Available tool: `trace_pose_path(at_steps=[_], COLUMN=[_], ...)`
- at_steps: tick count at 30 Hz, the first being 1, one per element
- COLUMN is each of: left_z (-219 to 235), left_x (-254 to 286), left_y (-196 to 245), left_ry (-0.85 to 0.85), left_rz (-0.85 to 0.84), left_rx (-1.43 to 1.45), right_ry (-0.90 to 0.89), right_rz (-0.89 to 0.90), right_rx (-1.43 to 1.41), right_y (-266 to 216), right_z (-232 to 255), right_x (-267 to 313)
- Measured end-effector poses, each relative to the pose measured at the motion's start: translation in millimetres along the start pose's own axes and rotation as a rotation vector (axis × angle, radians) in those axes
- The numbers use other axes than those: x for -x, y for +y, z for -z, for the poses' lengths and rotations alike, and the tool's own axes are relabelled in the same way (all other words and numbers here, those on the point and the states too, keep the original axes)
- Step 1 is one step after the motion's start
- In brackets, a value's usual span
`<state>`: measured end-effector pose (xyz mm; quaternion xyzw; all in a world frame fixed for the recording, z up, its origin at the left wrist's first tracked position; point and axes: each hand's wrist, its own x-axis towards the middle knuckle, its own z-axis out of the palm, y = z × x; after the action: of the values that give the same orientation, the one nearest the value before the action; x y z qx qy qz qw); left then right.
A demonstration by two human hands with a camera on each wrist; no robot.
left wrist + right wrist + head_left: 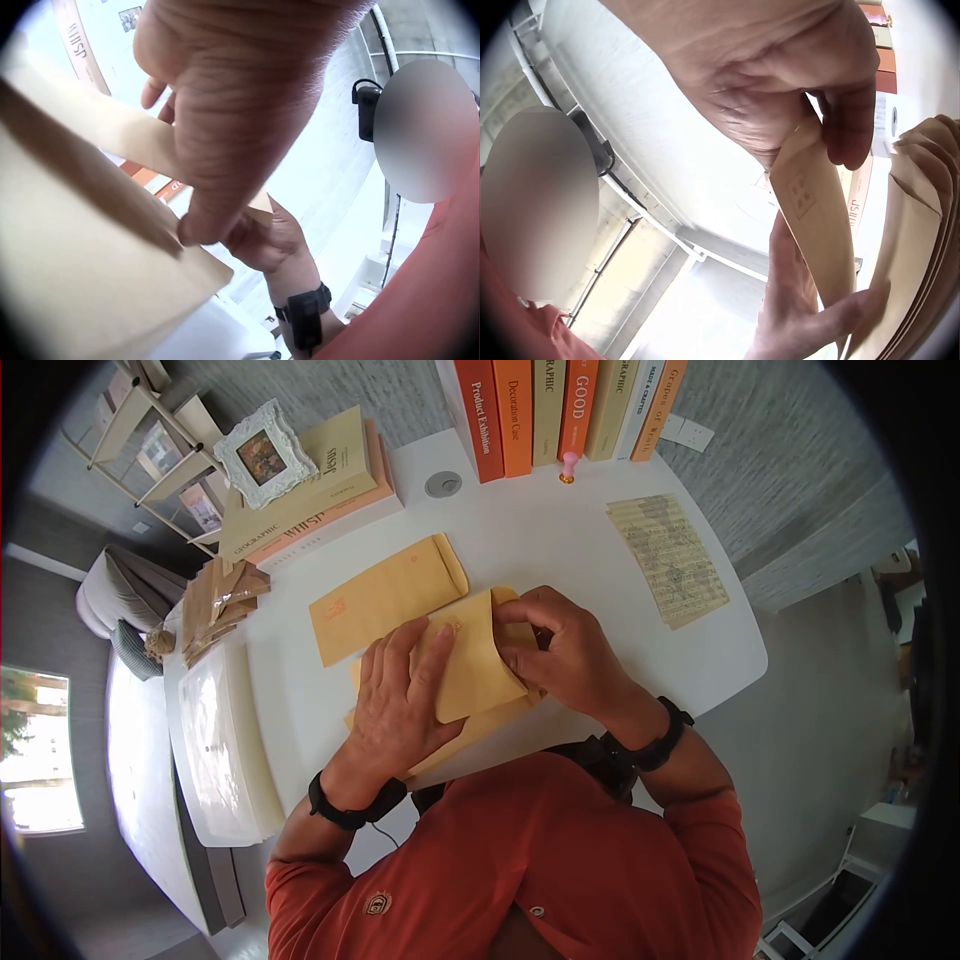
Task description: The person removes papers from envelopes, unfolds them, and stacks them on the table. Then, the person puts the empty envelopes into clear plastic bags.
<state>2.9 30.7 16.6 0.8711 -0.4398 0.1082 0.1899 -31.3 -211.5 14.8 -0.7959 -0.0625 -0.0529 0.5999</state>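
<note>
A yellow-brown paper envelope [470, 672] is held up at a tilt between both hands. My left hand [395, 705] grips its left side, fingers spread over the paper; the right wrist view shows the left thumb and fingers [802, 315] on opposite sides of the envelope [817, 217]. At its upper right end, my right hand [572, 655] pinches the edge with bent fingers; part of that grip is hidden. More envelopes [480, 728] lie underneath, seen layered in the right wrist view [915, 255]. Another envelope [385, 598] lies flat just beyond.
Brown paper packets [222, 605] and a translucent plastic-like stack [225, 745] are at the left. Stacked books [310, 500] carry a white picture frame [262, 458]. Upright books [535, 420] and a pink-handled stamp [568, 467] stand at the back; printed paper [668, 560] lies right.
</note>
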Motion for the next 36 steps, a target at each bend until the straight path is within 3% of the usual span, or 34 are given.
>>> trace_pose_path(at_steps=[6,9,12,16,18,21,25,30,34,36], left_z=[30,30,24,22,24,46,65,47,45,51], left_x=[-20,-21,-20,-23,-25,-30,-27,-31,-38,-43], left_y=[-9,-9,-6,-1,0,-14,-58,-112,-83,-49], left_ry=[-0.094,-0.066,0.039,0.022,0.007,-0.067,-0.096,-0.171,-0.074,-0.061], left_rz=[-0.036,-0.073,-0.154,-0.201,-0.215,-0.167,-0.010,0.094,0.070,-0.114], left_rx=[0.234,0.140,0.049,0.002,0.013,0.009,-0.057,-0.051,-0.098,-0.043], right_ry=[-0.068,-0.006,0.022,-0.073,-0.072,0.078,0.183,0.277,0.264,0.278], right_rz=[-0.041,0.073,0.079,-0.133,-0.107,0.130,-0.079,-0.204,-0.252,-0.307], right_rx=[-0.036,-0.076,-0.011,-0.131,-0.141,-0.112,-0.329,-0.558,-0.581,-0.638], right_y=[-20,-15,-14,-6,-1,12,15,19,47,39], right_z=[-1,-4,-1,-3,-3,6,47,59,58,49], right_x=[7,9,8,5,3,-1,0,1,3,2])
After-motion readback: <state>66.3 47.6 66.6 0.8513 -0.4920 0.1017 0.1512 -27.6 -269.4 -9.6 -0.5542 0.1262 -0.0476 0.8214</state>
